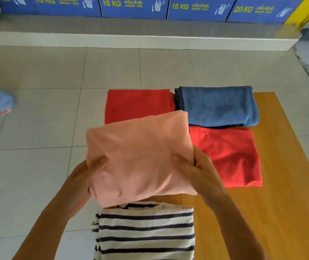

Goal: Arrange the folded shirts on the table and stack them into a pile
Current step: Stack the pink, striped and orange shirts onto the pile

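1. Both hands clamp the folded pink shirt (138, 156) by its near corners — left hand (86, 177) on the left edge, right hand (196, 169) on the right, thumbs on top, fingers hidden beneath.
2. Pink shirt hangs above the table (281, 203), over the gap between a striped shirt (146, 231) nearest the person and a red shirt (136, 104) farther off.
3. Second red shirt (228, 156) lies to the right; a blue shirt (217, 106) sits beyond it, overlapping its far edge.
4. Risk: held only at the near side, the far layers may sag and the fold may fall open.
5. Risk: the striped and far red shirts lie at the table's left edge — a pile set off-centre there could slide to the floor (37, 109).
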Tool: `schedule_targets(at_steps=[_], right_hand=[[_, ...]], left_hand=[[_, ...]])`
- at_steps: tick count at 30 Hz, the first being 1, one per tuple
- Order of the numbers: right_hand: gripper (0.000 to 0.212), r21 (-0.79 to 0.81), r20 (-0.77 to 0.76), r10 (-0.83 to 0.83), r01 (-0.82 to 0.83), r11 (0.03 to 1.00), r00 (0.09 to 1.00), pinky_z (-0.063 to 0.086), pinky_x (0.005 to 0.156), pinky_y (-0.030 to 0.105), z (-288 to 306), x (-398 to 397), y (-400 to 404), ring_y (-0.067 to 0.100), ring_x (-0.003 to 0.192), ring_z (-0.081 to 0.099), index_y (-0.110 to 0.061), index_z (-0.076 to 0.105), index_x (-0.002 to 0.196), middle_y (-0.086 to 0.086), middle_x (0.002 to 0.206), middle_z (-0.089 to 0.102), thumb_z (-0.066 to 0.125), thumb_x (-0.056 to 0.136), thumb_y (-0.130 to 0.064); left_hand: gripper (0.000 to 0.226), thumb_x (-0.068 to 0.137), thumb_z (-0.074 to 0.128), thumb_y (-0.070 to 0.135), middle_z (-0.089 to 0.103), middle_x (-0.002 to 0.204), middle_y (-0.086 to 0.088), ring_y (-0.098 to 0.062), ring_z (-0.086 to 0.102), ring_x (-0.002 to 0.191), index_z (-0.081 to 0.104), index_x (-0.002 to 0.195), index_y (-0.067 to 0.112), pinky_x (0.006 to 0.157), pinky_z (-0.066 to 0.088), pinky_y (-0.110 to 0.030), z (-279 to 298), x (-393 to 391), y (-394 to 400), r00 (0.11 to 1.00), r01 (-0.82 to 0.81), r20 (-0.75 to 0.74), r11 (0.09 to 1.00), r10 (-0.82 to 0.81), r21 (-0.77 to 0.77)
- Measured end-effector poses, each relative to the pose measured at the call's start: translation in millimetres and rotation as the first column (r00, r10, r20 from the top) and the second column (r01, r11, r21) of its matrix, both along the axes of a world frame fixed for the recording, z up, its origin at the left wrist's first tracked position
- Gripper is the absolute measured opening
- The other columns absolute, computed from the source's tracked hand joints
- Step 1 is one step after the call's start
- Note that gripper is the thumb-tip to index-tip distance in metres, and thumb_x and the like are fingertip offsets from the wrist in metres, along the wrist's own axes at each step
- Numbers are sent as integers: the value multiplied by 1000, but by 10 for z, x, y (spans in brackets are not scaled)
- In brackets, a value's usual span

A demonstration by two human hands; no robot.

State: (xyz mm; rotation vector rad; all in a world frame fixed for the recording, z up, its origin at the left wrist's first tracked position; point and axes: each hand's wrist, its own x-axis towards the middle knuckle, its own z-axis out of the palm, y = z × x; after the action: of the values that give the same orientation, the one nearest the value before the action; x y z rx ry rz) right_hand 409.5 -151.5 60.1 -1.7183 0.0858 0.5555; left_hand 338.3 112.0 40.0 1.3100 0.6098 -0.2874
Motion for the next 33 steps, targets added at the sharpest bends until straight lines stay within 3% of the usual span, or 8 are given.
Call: schedule_targets(at_steps=[4,8,12,16,20,25,30,33], right_hand=[[23,44,54,-57,55,998,997,59,86,35,190,520,212,19,98,73,-17,70,115,2,105,78,70,93,-19],[22,23,122,-123,121,992,985,59,84,34,142,1201,489,20,95,72,-17,70,111,2,105,76,73,90,-22],[26,-319,111,-121,151,936,986,46,66,29,-301,1596,662,23,90,62,-13,62,112,-2,95,65,67,90,-25],[37,-515,134,-106,160,842,985,45,84,37,-613,1438,688,28,107,58,-12,55,128,4,116,62,58,92,-23],[26,-560,86,-100,132,818,991,52,86,42,-599,1371,590,31,102,60,-11,59,113,8,109,65,59,89,-20],[11,-521,186,-91,177,835,978,43,58,28,-419,1288,511,20,77,58,-9,63,96,5,88,67,62,88,-16],[14,-496,242,-138,245,833,960,45,63,30,-491,1272,561,21,82,59,-12,61,103,1,91,65,62,90,-19],[19,-518,199,-136,222,826,970,54,79,43,-684,1200,585,30,93,64,-11,61,106,4,97,67,63,91,-22]], left_hand=[[29,95,54,26,72,115,-3,-22,69,105,63,120,15,87,51,-42,289,445,254,994,-36,105,998,30,52],[39,87,67,38,72,111,-2,-24,68,100,64,117,14,86,54,-44,311,1157,473,984,-159,112,965,137,209],[53,87,62,50,66,105,-6,-29,62,98,59,122,11,88,52,-44,-91,1692,449,990,-98,-58,927,128,362],[45,91,56,49,67,108,-12,-32,65,96,61,116,12,87,53,-43,-570,1638,392,984,20,-167,884,66,467],[50,89,57,53,69,102,-10,-31,67,93,62,116,11,90,53,-48,-627,1495,420,978,73,-208,918,10,389],[46,91,55,54,68,102,-5,-27,65,94,62,113,14,90,52,-44,-448,1408,392,995,42,-105,913,1,405],[45,92,51,55,64,101,0,-22,61,91,60,114,16,83,48,-37,-440,1582,402,997,-56,-17,892,71,448],[54,91,50,58,62,116,-4,-26,61,102,53,126,16,92,51,-45,-623,1494,379,995,-36,-63,880,75,473]])
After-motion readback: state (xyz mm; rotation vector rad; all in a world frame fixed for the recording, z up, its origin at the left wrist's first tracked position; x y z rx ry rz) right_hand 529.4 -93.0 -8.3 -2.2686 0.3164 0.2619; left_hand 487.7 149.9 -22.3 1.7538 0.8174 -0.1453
